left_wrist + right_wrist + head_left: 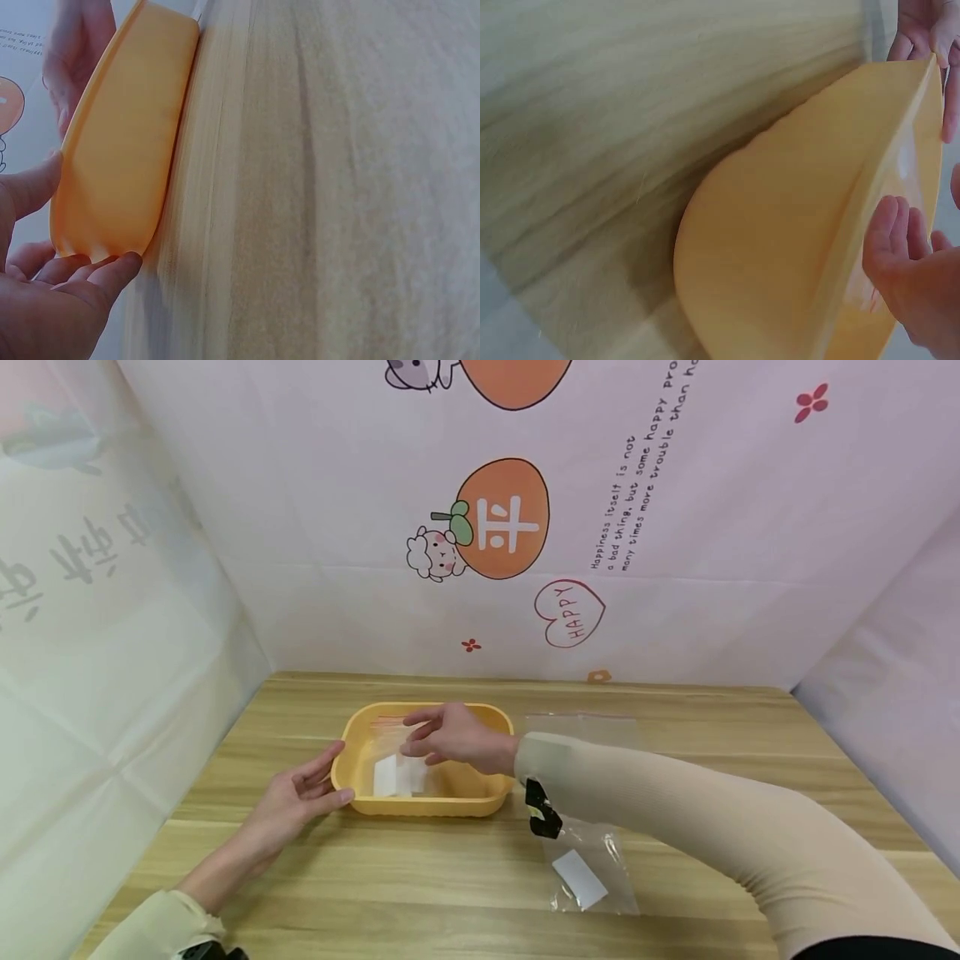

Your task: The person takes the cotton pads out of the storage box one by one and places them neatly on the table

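A yellow plastic basin (427, 807) stands on the wooden table. My left hand (288, 802) holds its left end, with the thumb at the front corner and the fingers along the end wall, as the left wrist view shows too. Inside the basin lies a clear zip bag with a red seal line, and a white rectangular piece (386, 775) shows in it. Over the basin hovers my right hand (468, 742), its fingers loosely bent and apart above the bag, gripping nothing. In the right wrist view those fingers (900, 229) are just past the basin's rim.
Right of the basin, a second clear zip bag (618, 893) lies flat with a white rectangular piece (580, 878) near its bottom. My right forearm crosses above its middle. A printed white cloth (337, 527) hangs behind the table, with more cloth along both sides.
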A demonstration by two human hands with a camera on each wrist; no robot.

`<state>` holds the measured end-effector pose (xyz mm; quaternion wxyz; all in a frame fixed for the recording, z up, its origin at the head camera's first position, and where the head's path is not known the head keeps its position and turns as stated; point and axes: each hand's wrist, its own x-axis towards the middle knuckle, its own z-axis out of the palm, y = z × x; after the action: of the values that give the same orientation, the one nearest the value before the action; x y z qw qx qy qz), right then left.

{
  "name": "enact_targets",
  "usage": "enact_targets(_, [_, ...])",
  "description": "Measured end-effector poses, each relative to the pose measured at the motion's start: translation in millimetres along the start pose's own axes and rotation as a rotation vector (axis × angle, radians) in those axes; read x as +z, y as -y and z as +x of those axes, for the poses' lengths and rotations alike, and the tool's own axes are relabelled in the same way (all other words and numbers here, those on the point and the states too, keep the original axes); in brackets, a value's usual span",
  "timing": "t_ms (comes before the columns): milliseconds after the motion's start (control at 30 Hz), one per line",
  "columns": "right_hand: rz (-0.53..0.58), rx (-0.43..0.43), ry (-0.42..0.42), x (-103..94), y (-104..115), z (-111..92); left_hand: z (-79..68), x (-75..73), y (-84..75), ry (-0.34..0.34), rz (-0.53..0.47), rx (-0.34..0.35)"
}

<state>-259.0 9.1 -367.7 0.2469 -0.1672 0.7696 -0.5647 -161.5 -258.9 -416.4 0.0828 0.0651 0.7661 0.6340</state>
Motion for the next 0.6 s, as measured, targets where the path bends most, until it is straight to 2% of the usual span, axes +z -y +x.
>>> enact_targets(167, [0.051, -0.004, -0.008, 11.5, -3.4, 7.7, -0.7, -1.2, -0.8, 0.001, 0.005, -0.005])
enact_targets(600, [-0.025, 0.005, -0.012, 17.5, -7.6, 11.2, 0.6, -0.7, -0.6, -0.005, 0.012, -0.015])
